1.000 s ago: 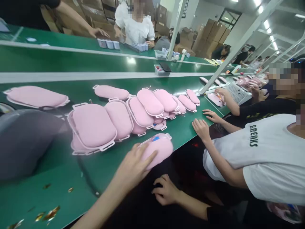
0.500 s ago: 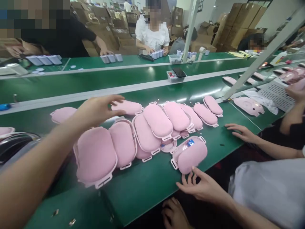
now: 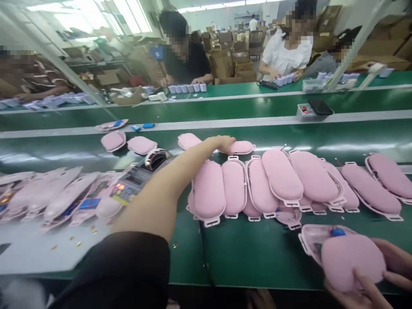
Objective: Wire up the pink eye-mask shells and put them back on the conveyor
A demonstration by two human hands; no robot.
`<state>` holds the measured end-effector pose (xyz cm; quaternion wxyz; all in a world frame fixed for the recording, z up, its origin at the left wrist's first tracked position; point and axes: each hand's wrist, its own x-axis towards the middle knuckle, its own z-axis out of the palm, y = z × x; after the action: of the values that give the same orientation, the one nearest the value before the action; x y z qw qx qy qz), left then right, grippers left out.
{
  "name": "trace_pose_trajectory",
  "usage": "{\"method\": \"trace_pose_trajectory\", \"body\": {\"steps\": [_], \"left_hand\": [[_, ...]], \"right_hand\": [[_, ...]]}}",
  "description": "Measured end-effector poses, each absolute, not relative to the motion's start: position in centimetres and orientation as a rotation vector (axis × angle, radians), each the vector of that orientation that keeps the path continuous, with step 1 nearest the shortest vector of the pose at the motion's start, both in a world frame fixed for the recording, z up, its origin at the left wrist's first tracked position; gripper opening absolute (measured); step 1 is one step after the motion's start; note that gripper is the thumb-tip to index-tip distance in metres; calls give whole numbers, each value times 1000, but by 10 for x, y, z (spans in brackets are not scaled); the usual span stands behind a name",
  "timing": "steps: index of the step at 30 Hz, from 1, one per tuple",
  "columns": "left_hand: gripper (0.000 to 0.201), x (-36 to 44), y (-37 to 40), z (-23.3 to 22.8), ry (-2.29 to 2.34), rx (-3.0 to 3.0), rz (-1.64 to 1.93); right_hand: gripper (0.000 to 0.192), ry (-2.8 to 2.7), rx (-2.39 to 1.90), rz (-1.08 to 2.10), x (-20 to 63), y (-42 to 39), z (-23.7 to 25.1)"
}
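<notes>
My left hand [image 3: 225,143] reaches across the green belt [image 3: 257,253] and closes on the end of a pink padded unit [image 3: 243,147] lying in the far row. Another pink pad [image 3: 188,139] lies just left of it. At the bottom right, my right hand [image 3: 367,294] grips a pink padded unit [image 3: 350,259] whose clear shell [image 3: 317,238] shows a blue part inside. Between the two hands lies an overlapping row of several pink pads [image 3: 280,180].
A tester with a metal ring [image 3: 154,159] sits to the left, beside a heap of opened pink units [image 3: 64,197]. A black cable [image 3: 206,257] crosses the belt. A phone on a small tray [image 3: 317,108] sits on the divider. People work along the far belt.
The view has swung left. My left hand went forward from above the row onto the far pad. The pink unit near the belt edge is now held in my right hand.
</notes>
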<state>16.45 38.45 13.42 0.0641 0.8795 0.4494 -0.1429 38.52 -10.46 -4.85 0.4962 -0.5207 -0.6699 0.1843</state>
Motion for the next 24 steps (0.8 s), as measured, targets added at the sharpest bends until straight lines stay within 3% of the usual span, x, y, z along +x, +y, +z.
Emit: {"method": "trace_pose_trajectory", "body": {"steps": [4, 8, 11, 15, 19, 24], "left_hand": [[53, 122, 341, 196, 1531, 2695, -150], [82, 71, 230, 219, 1461, 2757, 216], [90, 41, 119, 175, 909, 2978, 534], [73, 39, 11, 82, 711, 3038, 495], [68, 59, -10, 31, 779, 2906, 457], [62, 46, 16, 32, 713, 2738, 465]], "right_hand": [[46, -1618, -1295, 405, 293, -118, -87], [31, -1598, -1379, 331, 260, -138, -101], [25, -1626, -1371, 282, 271, -155, -88], [28, -1720, -1161, 74, 295, -158, -41], [41, -1788, -1404, -109, 317, -121, 2], [46, -1882, -1472, -16, 336, -89, 2]]}}
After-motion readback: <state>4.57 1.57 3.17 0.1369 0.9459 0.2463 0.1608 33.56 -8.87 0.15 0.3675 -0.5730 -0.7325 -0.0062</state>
